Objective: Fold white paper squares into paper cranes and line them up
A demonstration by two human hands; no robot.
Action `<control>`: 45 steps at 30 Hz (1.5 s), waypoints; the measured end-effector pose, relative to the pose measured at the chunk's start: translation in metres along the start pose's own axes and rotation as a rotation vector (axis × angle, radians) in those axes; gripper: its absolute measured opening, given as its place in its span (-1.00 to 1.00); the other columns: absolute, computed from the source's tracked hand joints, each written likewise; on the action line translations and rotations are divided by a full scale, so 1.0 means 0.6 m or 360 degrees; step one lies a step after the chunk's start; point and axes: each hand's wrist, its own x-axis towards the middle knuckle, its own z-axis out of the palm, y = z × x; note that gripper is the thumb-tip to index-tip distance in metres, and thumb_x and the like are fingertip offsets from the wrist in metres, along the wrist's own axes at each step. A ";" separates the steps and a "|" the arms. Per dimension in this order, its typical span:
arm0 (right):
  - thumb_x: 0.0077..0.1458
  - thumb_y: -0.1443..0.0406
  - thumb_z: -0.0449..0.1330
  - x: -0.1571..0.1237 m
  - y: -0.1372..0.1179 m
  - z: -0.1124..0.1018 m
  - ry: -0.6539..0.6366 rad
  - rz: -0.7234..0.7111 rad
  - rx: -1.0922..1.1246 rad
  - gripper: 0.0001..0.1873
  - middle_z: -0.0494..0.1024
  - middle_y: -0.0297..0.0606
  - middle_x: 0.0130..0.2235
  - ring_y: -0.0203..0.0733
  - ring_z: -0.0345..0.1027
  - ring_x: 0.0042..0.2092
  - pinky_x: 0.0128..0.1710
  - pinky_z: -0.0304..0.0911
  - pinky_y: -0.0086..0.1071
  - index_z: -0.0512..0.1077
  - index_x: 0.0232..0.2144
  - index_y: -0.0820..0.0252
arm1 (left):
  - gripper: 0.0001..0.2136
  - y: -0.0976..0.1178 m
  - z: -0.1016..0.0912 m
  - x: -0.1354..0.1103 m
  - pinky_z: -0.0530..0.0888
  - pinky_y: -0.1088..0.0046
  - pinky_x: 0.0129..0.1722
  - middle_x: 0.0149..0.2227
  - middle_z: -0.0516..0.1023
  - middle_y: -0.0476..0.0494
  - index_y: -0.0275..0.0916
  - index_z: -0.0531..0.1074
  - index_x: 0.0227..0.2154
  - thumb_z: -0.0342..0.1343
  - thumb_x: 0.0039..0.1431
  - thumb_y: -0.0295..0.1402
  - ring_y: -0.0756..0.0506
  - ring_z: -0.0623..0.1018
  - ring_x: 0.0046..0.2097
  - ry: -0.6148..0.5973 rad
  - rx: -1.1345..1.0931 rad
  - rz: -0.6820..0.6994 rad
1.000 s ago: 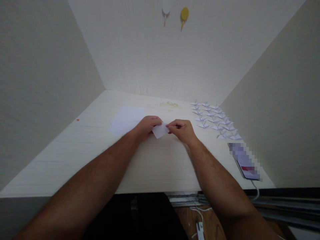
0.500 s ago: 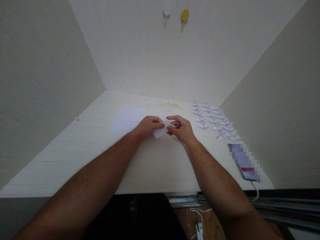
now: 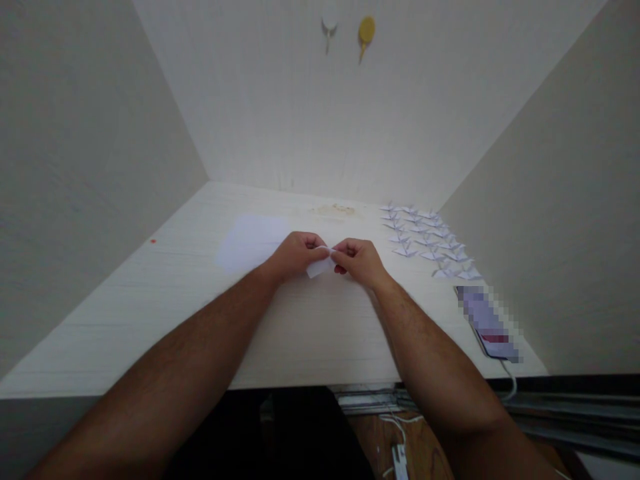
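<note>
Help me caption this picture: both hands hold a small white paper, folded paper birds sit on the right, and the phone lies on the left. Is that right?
No: the head view shows the phone on the right. The left hand and right hand hold the small white paper, and folded paper birds sit on the right.

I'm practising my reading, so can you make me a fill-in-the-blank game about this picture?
1. The left hand and right hand pinch a small white sheet made of ____.
2. The phone lies nearer the ____ hand.
3. On the wall, beside the white hook, the second hook is coloured ____.

Missing words: paper; right; yellow.
</note>
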 end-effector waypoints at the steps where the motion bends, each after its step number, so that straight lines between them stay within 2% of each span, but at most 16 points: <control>1: -0.04 0.24 0.27 -0.001 0.000 0.000 -0.0003 0.0011 -0.0050 -0.85 0.47 -0.36 -0.62 -0.35 0.37 -0.59 -0.63 0.17 -0.53 0.45 -0.50 0.22 | -0.80 0.000 0.001 -0.001 0.25 0.54 -0.56 -0.59 0.46 -0.03 -0.28 0.45 -0.54 0.26 -0.12 -0.25 0.04 0.37 -0.55 -0.0012 0.0036 0.0016; 5: -0.03 0.25 0.25 0.000 -0.001 -0.008 -0.0021 0.0038 -0.0073 -0.83 0.48 -0.34 -0.62 -0.36 0.35 -0.60 -0.63 0.16 -0.54 0.41 -0.55 0.22 | -0.83 -0.002 -0.006 0.002 0.21 0.54 -0.57 -0.60 0.44 -0.01 -0.28 0.47 -0.54 0.25 -0.12 -0.27 0.04 0.35 -0.56 0.0020 0.0051 0.0021; 8: -0.10 0.26 0.26 0.006 0.000 -0.026 0.0010 0.0054 0.0047 -0.84 0.50 -0.33 -0.61 -0.37 0.33 -0.62 -0.64 0.17 -0.52 0.41 -0.59 0.22 | -0.85 0.000 -0.027 0.009 0.16 0.53 -0.60 -0.64 0.38 0.04 -0.27 0.44 -0.56 0.25 -0.15 -0.31 0.06 0.29 -0.61 0.0233 -0.0050 -0.0018; 10: -0.15 0.27 0.27 0.010 0.001 -0.038 0.0153 0.0032 0.0143 -0.84 0.47 -0.35 -0.63 -0.39 0.28 -0.65 -0.65 0.17 -0.52 0.40 -0.62 0.23 | -0.86 0.002 -0.042 0.013 0.15 0.52 -0.60 -0.64 0.37 0.06 -0.26 0.42 -0.56 0.25 -0.18 -0.32 0.07 0.27 -0.62 0.0428 -0.0204 -0.0017; 12: -0.16 0.26 0.28 0.013 0.001 -0.044 0.0307 0.0006 0.0247 -0.84 0.47 -0.36 -0.63 -0.39 0.27 -0.65 -0.64 0.18 -0.50 0.41 -0.61 0.23 | -0.84 0.005 -0.051 0.013 0.15 0.52 -0.61 -0.64 0.36 0.06 -0.26 0.41 -0.56 0.26 -0.20 -0.32 0.07 0.27 -0.63 0.0503 -0.0271 -0.0005; 14: -0.12 0.20 0.28 0.014 0.002 -0.041 0.0324 -0.0005 0.0282 -0.80 0.50 -0.32 -0.58 -0.37 0.30 -0.61 -0.62 0.19 -0.50 0.45 -0.57 0.24 | -0.83 0.006 -0.048 0.011 0.14 0.52 -0.61 -0.64 0.37 0.05 -0.27 0.43 -0.55 0.28 -0.18 -0.31 0.07 0.28 -0.63 0.0418 -0.0214 0.0012; 17: -0.04 0.09 0.25 0.013 0.006 -0.028 0.0139 0.0002 0.0183 -0.69 0.52 -0.29 -0.54 -0.36 0.32 -0.56 -0.61 0.17 -0.50 0.53 -0.46 0.25 | -0.83 0.004 -0.031 0.006 0.18 0.54 -0.60 -0.62 0.41 0.02 -0.29 0.45 -0.54 0.26 -0.12 -0.29 0.06 0.32 -0.60 0.0174 -0.0068 0.0055; 19: -0.02 0.06 0.24 0.012 0.010 -0.020 0.0028 0.0019 0.0063 -0.65 0.50 -0.31 -0.56 -0.37 0.28 -0.57 -0.60 0.15 -0.50 0.55 -0.43 0.25 | -0.83 0.002 -0.022 0.004 0.21 0.55 -0.59 -0.62 0.42 0.02 -0.30 0.46 -0.53 0.26 -0.10 -0.28 0.06 0.34 -0.59 0.0080 -0.0004 0.0080; 28: 0.03 0.12 0.16 -0.002 0.012 -0.011 -0.0094 -0.0142 -0.0372 -0.69 0.41 -0.35 -0.61 -0.37 0.19 -0.57 -0.56 0.07 -0.47 0.52 -0.51 0.25 | -0.86 -0.014 -0.013 0.008 0.28 0.55 -0.53 -0.56 0.47 0.00 -0.30 0.48 -0.51 0.22 -0.09 -0.32 0.05 0.40 -0.51 -0.0079 0.0094 0.0157; 31: 0.03 0.14 0.15 -0.005 0.015 -0.009 -0.0048 -0.0228 -0.0507 -0.69 0.35 -0.39 -0.63 -0.38 0.12 -0.57 -0.56 0.01 -0.45 0.47 -0.57 0.23 | -0.89 -0.022 -0.006 0.011 0.29 0.55 -0.50 -0.55 0.47 0.00 -0.30 0.48 -0.54 0.22 -0.09 -0.36 0.04 0.41 -0.48 -0.0075 0.0156 0.0198; 35: 0.04 0.14 0.14 -0.006 0.018 -0.005 0.0059 -0.0320 -0.0593 -0.69 0.30 -0.39 -0.63 -0.37 0.08 -0.56 -0.54 -0.02 -0.44 0.44 -0.60 0.23 | -0.90 -0.029 0.001 0.014 0.32 0.53 -0.45 -0.52 0.49 -0.01 -0.31 0.49 -0.52 0.23 -0.07 -0.37 0.05 0.42 -0.46 -0.0020 0.0044 0.0231; 39: 0.01 0.13 0.14 -0.008 0.016 -0.001 0.0098 -0.0324 -0.0611 -0.68 0.28 -0.39 -0.63 -0.37 0.07 -0.55 -0.54 -0.02 -0.43 0.43 -0.61 0.23 | -0.89 -0.029 0.007 0.012 0.34 0.52 -0.42 -0.50 0.50 -0.03 -0.32 0.48 -0.52 0.24 -0.06 -0.38 0.05 0.43 -0.44 -0.0001 -0.0106 0.0257; 45: -0.02 0.17 0.12 -0.011 0.010 0.005 0.0106 -0.0326 -0.0610 -0.71 0.26 -0.39 -0.64 -0.37 0.06 -0.55 -0.55 -0.03 -0.44 0.36 -0.66 0.21 | -0.95 -0.028 0.014 0.013 0.28 0.56 -0.48 -0.57 0.46 0.02 -0.32 0.48 -0.56 0.23 -0.09 -0.47 0.08 0.38 -0.50 0.0078 -0.0079 0.0199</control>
